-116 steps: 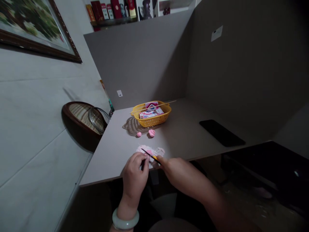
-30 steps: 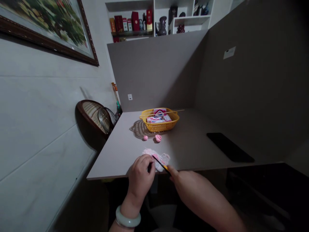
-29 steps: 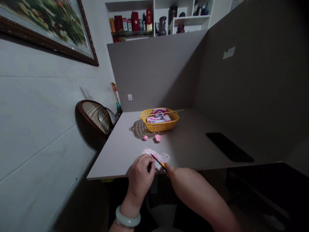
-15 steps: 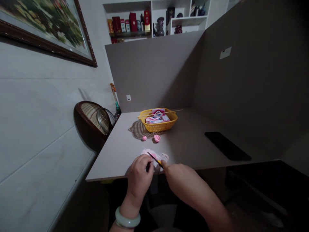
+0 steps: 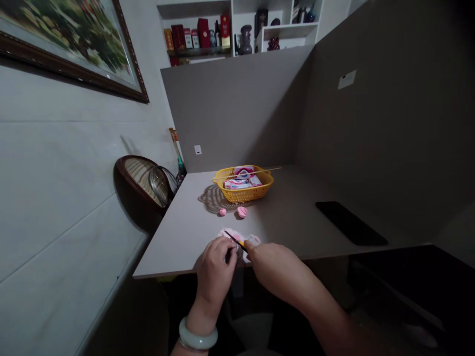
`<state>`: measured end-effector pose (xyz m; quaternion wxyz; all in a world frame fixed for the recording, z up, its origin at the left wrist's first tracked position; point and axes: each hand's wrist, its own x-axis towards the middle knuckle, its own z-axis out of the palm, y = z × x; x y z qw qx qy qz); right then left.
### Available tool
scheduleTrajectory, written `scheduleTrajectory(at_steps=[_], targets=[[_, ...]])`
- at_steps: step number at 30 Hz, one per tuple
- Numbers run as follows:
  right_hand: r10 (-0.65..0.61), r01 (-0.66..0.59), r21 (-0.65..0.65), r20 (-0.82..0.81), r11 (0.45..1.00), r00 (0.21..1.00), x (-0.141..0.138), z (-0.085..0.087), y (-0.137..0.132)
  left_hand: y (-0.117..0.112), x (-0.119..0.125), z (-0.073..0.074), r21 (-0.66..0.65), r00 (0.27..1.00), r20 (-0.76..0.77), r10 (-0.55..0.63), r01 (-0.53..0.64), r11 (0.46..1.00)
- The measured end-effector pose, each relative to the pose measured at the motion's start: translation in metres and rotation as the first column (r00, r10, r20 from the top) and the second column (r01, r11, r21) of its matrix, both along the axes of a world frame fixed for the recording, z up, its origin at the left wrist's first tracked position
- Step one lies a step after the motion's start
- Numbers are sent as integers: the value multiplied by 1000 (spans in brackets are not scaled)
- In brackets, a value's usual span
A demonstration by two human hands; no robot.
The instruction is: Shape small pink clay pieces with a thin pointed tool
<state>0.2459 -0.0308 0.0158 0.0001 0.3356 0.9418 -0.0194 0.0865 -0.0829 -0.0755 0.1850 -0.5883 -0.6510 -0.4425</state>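
At the lower centre of the frame, I see my two hands meeting over the near edge of a pale grey worktop [image 5: 282,222]. Between them lies a soft, crumpled sheet of pink-and-white clay [image 5: 254,241], its longer side running left to right along that edge. My right hand [image 5: 274,264] reaches in from the lower right, its fingers pinched around a slim yellow-handled tool [image 5: 241,243]. The tool's thin black shaft points to the upper left, across the clay and towards my other hand. The right hand is nearer the tool's handle, while my left hand [image 5: 215,269] is closer to the tool's black tip. The left hand is curled closed on the near side of the clay, with something small and dark at its fingers that I cannot make out. A pale jade bangle [image 5: 198,340] circles that wrist. Farther up the worktop, two pink clay balls [image 5: 242,212] sit just in front of a yellow plastic basket [image 5: 243,195]. A black phone [image 5: 351,223] lies well off to the right.
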Motion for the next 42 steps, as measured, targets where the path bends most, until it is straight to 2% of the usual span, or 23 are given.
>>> scheduleTrajectory(at_steps=[6,13,19,25,32,38,42], targets=[[3,-2,-30,25,1000,1000,20,-5,-5,-1,2,0,1,1000,-8,-4,4,1000],[17,-17,3,-32,1000,999,0,-6,2,0,1,2,-4,999,-18,28,-28,1000],[17,-18,-34,-20,999,1000,25,-10,-2,-1,2,3,15,1000,-13,-12,12,1000],[23,-24,-22,-56,999,998,2,-3,3,-2,0,2,1,1000,-23,-8,8,1000],[18,-19,-51,-23,999,1000,22,-9,-1,-2,1,2,-1,1000,-27,-7,6,1000],[9,-10,-29,-28,1000,1000,0,-6,3,0,0,3,2,1000,-21,8,-8,1000],[18,-19,-51,-12,999,1000,10,-7,2,-1,1,1,18,1000,-14,2,-2,1000]])
